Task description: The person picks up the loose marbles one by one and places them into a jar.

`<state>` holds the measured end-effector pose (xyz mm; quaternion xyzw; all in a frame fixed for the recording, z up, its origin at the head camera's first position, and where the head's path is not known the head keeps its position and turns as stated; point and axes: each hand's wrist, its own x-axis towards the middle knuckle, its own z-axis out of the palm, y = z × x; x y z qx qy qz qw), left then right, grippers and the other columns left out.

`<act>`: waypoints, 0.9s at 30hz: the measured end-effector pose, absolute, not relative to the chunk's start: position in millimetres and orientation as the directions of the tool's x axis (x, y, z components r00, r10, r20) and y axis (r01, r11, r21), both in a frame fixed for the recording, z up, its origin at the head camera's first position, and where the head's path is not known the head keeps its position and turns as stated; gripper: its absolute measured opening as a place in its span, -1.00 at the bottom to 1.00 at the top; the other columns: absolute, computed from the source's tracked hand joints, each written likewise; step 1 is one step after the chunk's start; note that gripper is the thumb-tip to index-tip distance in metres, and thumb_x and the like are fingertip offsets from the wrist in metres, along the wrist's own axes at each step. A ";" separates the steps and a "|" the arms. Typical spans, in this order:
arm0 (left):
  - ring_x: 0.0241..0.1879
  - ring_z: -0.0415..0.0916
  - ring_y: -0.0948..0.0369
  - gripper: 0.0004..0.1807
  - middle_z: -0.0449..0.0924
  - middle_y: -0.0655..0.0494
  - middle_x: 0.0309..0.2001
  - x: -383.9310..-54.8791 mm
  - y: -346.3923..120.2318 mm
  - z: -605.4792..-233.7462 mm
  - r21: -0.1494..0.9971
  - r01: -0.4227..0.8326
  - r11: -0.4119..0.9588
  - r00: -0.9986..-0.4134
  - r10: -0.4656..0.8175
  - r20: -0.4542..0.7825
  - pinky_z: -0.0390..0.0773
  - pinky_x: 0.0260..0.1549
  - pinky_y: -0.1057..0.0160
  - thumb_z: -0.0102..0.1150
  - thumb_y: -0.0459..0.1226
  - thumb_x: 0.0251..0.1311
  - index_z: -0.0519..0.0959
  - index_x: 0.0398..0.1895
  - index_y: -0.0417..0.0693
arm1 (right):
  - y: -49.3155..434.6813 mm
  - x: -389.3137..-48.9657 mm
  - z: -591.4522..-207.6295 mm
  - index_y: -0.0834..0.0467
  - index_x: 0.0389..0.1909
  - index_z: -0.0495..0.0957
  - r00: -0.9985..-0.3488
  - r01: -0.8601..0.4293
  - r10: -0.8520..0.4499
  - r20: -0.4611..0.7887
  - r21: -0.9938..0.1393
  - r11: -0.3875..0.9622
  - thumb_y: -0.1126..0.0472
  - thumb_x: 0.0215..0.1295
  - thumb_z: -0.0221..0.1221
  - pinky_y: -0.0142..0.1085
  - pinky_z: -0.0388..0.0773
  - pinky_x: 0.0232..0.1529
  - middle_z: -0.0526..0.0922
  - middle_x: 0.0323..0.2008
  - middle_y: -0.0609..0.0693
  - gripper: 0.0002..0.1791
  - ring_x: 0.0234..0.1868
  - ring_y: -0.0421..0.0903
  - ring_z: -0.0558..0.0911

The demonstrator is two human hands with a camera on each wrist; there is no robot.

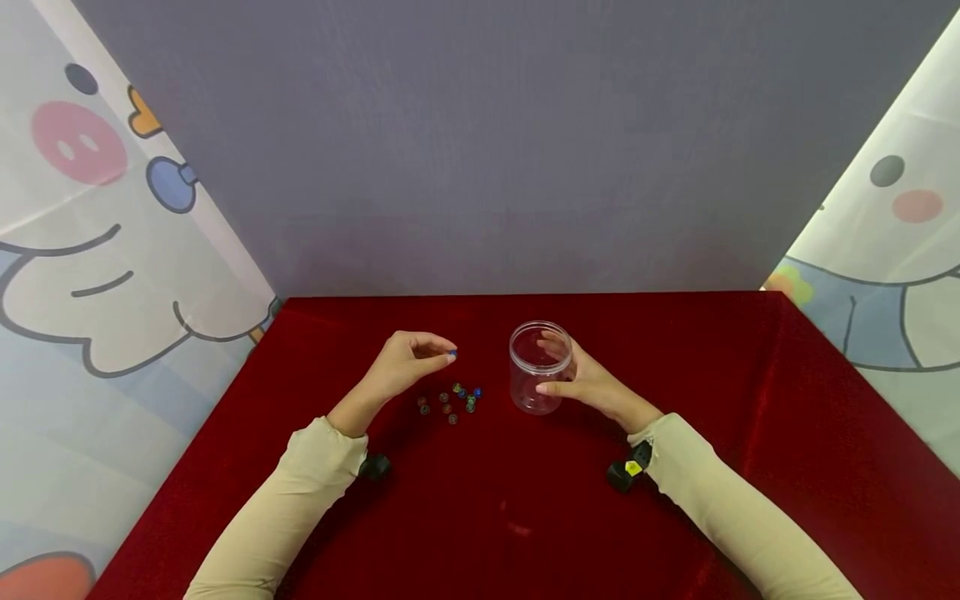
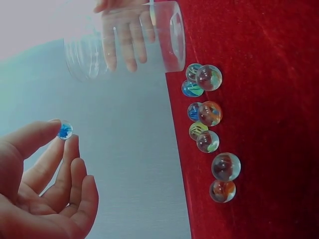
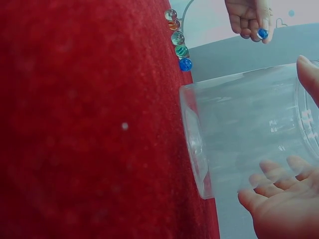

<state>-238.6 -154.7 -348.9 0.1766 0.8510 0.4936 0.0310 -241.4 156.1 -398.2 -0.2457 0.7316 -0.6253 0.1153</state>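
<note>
1. Red cloth covers the surface [image 1: 562, 542] under and around the clear jar [image 1: 527, 383], which is upright with its round mouth upward; whether its base rests fully on the cloth is hard to judge.
2. Right of the jar, the right hand [image 1: 596, 392] has its grip set round the wall, thumb on the near side, fingers behind; those fingers show through the clear side, and both wrist views cut off part of this hand.
3. Left of the jar and apart from it, the left hand [image 1: 401, 367] has its grip pinching a blue marble [image 2: 65, 130] above the surface; in the head view fingertips cover most of the marble, leaving a small blue patch.
4. Loose marbles [image 2: 209, 114] lie on the cloth left of the jar, near its base; they overlap in the wrist views, so their number is uncertain; from the head view several look small and dark, their colours hard to read.
5. Rim details of the jar run off the right wrist view, and pale light washes them out in the left wrist view.
6. Beyond the jar stands a grey panel [image 1: 510, 150]; the left printed sheet [image 1: 45, 308] and right printed sheet [image 1: 892, 267] flank it, both cut off by the frame.
</note>
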 end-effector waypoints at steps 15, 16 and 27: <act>-0.30 0.54 0.14 -0.74 0.67 0.03 -0.21 -238.8 -149.6 -346.3 0.849 0.282 0.447 -0.938 0.316 0.145 0.54 -0.31 0.19 0.28 -0.22 0.16 0.67 -0.13 -0.15 | 158.2 -241.3 -399.6 0.14 0.43 -0.08 -0.844 -0.230 -0.514 0.153 -0.969 0.091 0.23 0.08 0.35 0.17 0.04 0.31 0.09 0.40 0.20 0.00 0.42 0.15 0.07; -0.31 0.54 0.14 -0.75 0.67 0.03 -0.21 -238.8 -149.1 -346.0 0.849 0.282 0.446 -0.938 0.315 0.145 0.54 -0.31 0.19 0.27 -0.22 0.16 0.67 -0.13 -0.15 | 157.9 -241.2 -399.4 0.13 0.43 -0.08 -0.845 -0.229 -0.514 0.151 -0.969 0.092 0.23 0.08 0.35 0.17 0.04 0.31 0.09 0.40 0.20 0.00 0.42 0.15 0.07; -0.31 0.53 0.13 -0.76 0.67 0.03 -0.22 -240.1 -145.4 -344.8 0.854 0.279 0.439 -0.939 0.312 0.147 0.53 -0.32 0.20 0.28 -0.22 0.16 0.67 -0.15 -0.12 | 157.8 -241.2 -399.3 0.14 0.43 -0.08 -0.847 -0.222 -0.511 0.144 -0.970 0.095 0.20 0.08 0.36 0.17 0.03 0.31 0.09 0.41 0.20 0.01 0.42 0.16 0.06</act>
